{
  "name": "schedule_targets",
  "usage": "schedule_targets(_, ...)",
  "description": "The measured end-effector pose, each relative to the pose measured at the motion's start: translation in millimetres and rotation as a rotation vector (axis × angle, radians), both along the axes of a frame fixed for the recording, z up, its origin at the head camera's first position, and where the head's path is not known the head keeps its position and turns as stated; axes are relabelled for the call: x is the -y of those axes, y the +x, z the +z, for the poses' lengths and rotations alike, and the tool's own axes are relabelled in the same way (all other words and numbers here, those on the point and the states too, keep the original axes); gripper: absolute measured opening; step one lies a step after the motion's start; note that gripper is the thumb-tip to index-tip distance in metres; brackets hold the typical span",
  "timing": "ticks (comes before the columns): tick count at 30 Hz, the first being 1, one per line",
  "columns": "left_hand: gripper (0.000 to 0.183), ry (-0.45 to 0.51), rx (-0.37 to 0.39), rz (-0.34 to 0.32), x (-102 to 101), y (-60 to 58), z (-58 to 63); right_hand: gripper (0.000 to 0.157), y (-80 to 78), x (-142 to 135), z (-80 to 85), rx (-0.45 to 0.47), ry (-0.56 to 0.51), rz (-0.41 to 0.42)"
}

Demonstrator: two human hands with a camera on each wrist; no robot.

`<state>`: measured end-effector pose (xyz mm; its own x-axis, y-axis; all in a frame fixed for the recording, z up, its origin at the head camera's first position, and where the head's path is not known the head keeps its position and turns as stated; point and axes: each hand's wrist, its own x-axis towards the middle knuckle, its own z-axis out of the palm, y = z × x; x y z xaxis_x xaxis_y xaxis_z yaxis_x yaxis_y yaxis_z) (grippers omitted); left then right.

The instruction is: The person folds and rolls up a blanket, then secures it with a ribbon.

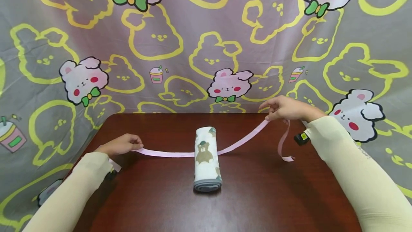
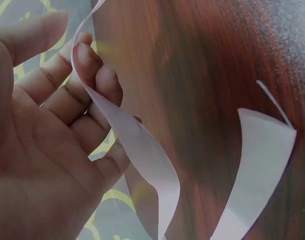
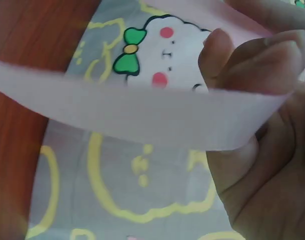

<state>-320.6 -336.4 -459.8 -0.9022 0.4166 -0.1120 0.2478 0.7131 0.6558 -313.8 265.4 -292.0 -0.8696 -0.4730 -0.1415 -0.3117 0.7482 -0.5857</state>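
A long pale pink ribbon [image 1: 173, 154] runs across the table and passes beneath a rolled white towel [image 1: 206, 156] with brown bears and a grey edge. My left hand [image 1: 123, 144] holds the ribbon's left stretch in loosely curled fingers. In the left wrist view, the ribbon [image 2: 142, 145] lies along those fingers with the thumb apart. Higher up, my right hand [image 1: 284, 109] pinches the right stretch, lifted off the table. Its loose end hangs below that hand. In the right wrist view, the ribbon [image 3: 157, 115] crosses before the fingers and partly hides the grip.
The dark reddish-brown table [image 1: 251, 196] has rounded far corners. Behind it hangs a grey curtain [image 1: 190, 20] with yellow outlines and white rabbit faces. A black wrist device [image 1: 301, 138] sits by the right cuff. The ribbon's left tail [image 2: 262, 155] ends above the table.
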Motion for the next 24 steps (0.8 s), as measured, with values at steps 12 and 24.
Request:
schedule_targets(12,0.011,0.043,0.012,-0.015,1,0.1,1.2,0.053,5.5,54,52.0,-0.122,-0.026,0.033)
schedule_targets(24,0.012,0.033,0.036,0.012,3,-0.6,-0.8,0.043,5.9,118,85.2,-0.158,-0.027,0.162)
